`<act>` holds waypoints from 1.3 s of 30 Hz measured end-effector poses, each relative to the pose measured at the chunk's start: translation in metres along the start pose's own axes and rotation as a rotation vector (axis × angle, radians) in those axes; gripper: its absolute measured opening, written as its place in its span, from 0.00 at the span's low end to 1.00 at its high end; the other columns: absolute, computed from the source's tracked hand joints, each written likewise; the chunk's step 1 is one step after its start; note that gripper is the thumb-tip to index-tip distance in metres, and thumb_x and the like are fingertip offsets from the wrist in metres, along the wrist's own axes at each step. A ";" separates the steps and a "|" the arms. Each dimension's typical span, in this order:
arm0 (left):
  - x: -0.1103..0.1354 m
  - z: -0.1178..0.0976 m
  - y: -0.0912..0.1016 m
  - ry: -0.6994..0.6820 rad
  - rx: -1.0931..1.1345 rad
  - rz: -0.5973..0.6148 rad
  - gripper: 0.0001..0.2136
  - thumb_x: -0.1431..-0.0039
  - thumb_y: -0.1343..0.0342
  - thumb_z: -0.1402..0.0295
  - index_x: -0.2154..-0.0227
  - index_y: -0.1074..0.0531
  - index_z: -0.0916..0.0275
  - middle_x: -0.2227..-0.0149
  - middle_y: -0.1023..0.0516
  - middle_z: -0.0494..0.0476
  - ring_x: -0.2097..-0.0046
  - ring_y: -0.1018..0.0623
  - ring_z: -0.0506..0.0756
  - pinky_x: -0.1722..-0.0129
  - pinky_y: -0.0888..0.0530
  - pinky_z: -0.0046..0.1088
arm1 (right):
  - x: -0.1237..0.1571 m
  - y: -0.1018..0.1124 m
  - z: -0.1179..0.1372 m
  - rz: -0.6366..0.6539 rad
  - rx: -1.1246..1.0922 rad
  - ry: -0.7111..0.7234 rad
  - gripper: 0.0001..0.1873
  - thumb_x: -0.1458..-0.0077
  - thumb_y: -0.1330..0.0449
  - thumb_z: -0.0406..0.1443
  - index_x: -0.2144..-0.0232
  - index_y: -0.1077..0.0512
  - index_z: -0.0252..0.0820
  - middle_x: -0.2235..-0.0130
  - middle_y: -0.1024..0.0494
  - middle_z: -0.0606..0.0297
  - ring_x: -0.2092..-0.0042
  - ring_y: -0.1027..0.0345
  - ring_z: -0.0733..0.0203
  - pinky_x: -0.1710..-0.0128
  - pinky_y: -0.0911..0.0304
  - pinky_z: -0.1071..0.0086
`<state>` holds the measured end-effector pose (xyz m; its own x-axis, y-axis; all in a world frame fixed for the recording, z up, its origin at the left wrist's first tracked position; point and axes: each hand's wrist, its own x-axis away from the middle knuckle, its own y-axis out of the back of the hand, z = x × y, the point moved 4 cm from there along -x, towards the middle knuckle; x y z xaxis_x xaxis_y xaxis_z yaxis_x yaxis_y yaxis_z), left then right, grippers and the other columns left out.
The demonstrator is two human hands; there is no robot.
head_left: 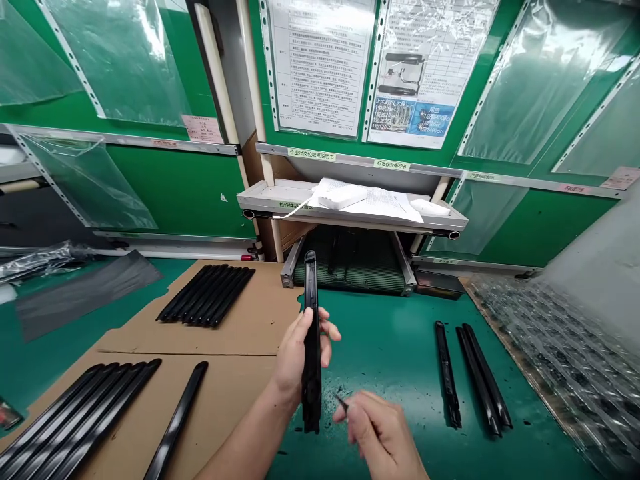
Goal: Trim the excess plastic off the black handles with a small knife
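Note:
My left hand (300, 353) grips a long glossy black plastic bar (311, 333) and holds it upright, its far end pointing away from me. Just below and to the right, my right hand (380, 433) pinches a small pointed tool (341, 402) between its fingers. The tool's tip is close to the bar's lower end, with a small gap between them. Most of the tool is hidden by my fingers. Small black flecks (345, 393) lie on the green mat (395, 353) under my right hand.
Rows of similar black bars (205, 295) lie on brown cardboard sheets (235, 333) to the left. Three more bars (447, 373) lie on the mat to the right, beside bubble wrap (565, 353). A conveyor (350, 267) runs beneath a shelf (350, 213) holding papers.

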<state>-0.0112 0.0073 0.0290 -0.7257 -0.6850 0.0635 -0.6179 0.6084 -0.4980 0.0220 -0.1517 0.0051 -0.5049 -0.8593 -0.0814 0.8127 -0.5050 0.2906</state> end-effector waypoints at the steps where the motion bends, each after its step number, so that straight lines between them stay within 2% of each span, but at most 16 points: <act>1: 0.001 0.000 -0.001 0.011 0.029 0.039 0.15 0.34 0.57 0.55 0.61 0.33 0.62 0.75 0.23 0.53 0.85 0.34 0.45 0.84 0.41 0.20 | -0.004 0.007 -0.001 -0.007 0.029 0.004 0.26 0.33 0.55 0.52 0.67 0.23 0.47 0.74 0.34 0.66 0.73 0.42 0.62 0.74 0.52 0.68; 4: 0.003 0.002 -0.004 0.053 0.074 0.107 0.18 0.33 0.60 0.55 0.54 0.33 0.62 0.77 0.25 0.52 0.84 0.35 0.45 0.83 0.41 0.20 | -0.009 0.015 -0.010 0.007 0.149 0.005 0.24 0.32 0.57 0.50 0.63 0.24 0.49 0.70 0.33 0.64 0.70 0.39 0.60 0.72 0.52 0.67; 8: 0.006 0.010 -0.006 0.104 0.055 0.115 0.22 0.34 0.59 0.51 0.52 0.32 0.62 0.82 0.34 0.46 0.84 0.39 0.46 0.83 0.42 0.21 | -0.007 0.004 -0.022 0.082 0.281 0.031 0.25 0.31 0.58 0.49 0.70 0.29 0.46 0.72 0.34 0.64 0.71 0.39 0.60 0.72 0.52 0.66; 10: 0.007 0.014 -0.007 0.126 -0.007 0.107 0.23 0.35 0.59 0.49 0.52 0.31 0.62 0.82 0.35 0.46 0.84 0.39 0.46 0.83 0.42 0.21 | -0.005 0.000 -0.024 0.096 0.329 0.043 0.26 0.31 0.59 0.49 0.71 0.29 0.46 0.73 0.34 0.64 0.72 0.39 0.60 0.73 0.53 0.66; 16: 0.012 0.018 -0.007 0.153 -0.169 0.101 0.25 0.36 0.60 0.45 0.53 0.31 0.59 0.82 0.35 0.45 0.83 0.40 0.46 0.82 0.40 0.22 | -0.007 0.004 -0.029 0.156 0.360 -0.016 0.22 0.32 0.56 0.50 0.56 0.24 0.55 0.71 0.31 0.62 0.70 0.36 0.57 0.73 0.47 0.66; 18: 0.013 0.020 -0.007 0.160 -0.210 0.084 0.25 0.37 0.60 0.44 0.56 0.30 0.59 0.82 0.35 0.45 0.83 0.40 0.46 0.81 0.39 0.21 | -0.007 0.007 -0.032 0.143 0.379 -0.020 0.20 0.33 0.53 0.51 0.55 0.23 0.56 0.71 0.31 0.62 0.70 0.35 0.57 0.73 0.45 0.67; 20: 0.013 0.022 -0.006 0.173 -0.231 0.040 0.26 0.38 0.61 0.43 0.59 0.29 0.60 0.82 0.36 0.45 0.83 0.40 0.46 0.82 0.40 0.21 | -0.007 0.009 -0.034 0.076 0.412 0.013 0.18 0.34 0.50 0.51 0.56 0.23 0.55 0.71 0.30 0.62 0.70 0.34 0.56 0.73 0.44 0.66; 24: 0.012 0.028 -0.003 0.199 -0.211 -0.048 0.28 0.40 0.61 0.40 0.65 0.31 0.60 0.84 0.37 0.44 0.84 0.41 0.46 0.83 0.41 0.21 | 0.001 0.004 -0.036 -0.191 0.509 0.111 0.19 0.35 0.48 0.51 0.59 0.24 0.50 0.71 0.29 0.63 0.69 0.33 0.55 0.73 0.41 0.66; 26: 0.011 0.032 -0.002 0.217 -0.183 -0.068 0.28 0.40 0.61 0.40 0.66 0.31 0.60 0.84 0.37 0.44 0.84 0.41 0.45 0.83 0.42 0.21 | 0.005 -0.002 -0.038 -0.274 0.565 0.156 0.19 0.33 0.50 0.50 0.60 0.26 0.47 0.71 0.29 0.64 0.70 0.33 0.56 0.74 0.41 0.67; 30: 0.009 0.043 0.000 0.250 -0.086 -0.053 0.26 0.39 0.60 0.41 0.68 0.32 0.60 0.85 0.37 0.45 0.85 0.42 0.45 0.84 0.42 0.20 | 0.007 -0.008 -0.038 -0.327 0.681 0.368 0.15 0.31 0.51 0.43 0.67 0.33 0.43 0.75 0.30 0.66 0.77 0.36 0.61 0.79 0.47 0.68; 32: 0.007 0.047 0.000 0.267 -0.037 -0.037 0.26 0.39 0.59 0.41 0.68 0.33 0.61 0.85 0.37 0.45 0.85 0.43 0.45 0.84 0.43 0.20 | 0.006 -0.005 -0.036 -0.338 0.714 0.499 0.11 0.31 0.50 0.40 0.64 0.34 0.42 0.76 0.31 0.66 0.78 0.38 0.62 0.79 0.48 0.68; 34: 0.006 0.051 -0.002 0.291 -0.002 -0.008 0.25 0.39 0.59 0.42 0.68 0.33 0.61 0.85 0.36 0.45 0.85 0.43 0.46 0.85 0.43 0.20 | 0.006 0.001 -0.036 -0.347 0.736 0.600 0.07 0.32 0.48 0.37 0.58 0.33 0.41 0.73 0.28 0.63 0.75 0.36 0.60 0.77 0.45 0.67; 39: 0.003 0.054 -0.008 0.328 0.022 0.057 0.23 0.39 0.55 0.44 0.69 0.33 0.61 0.86 0.36 0.45 0.87 0.41 0.46 0.86 0.44 0.21 | 0.006 0.017 -0.043 -0.372 0.816 0.830 0.13 0.33 0.48 0.30 0.48 0.34 0.33 0.63 0.22 0.51 0.61 0.28 0.50 0.65 0.35 0.58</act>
<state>0.0082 -0.0211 -0.0131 -0.8197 -0.4826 0.3085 -0.5697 0.6303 -0.5274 0.0449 -0.1690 -0.0315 -0.0858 -0.6144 -0.7843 0.0863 -0.7889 0.6085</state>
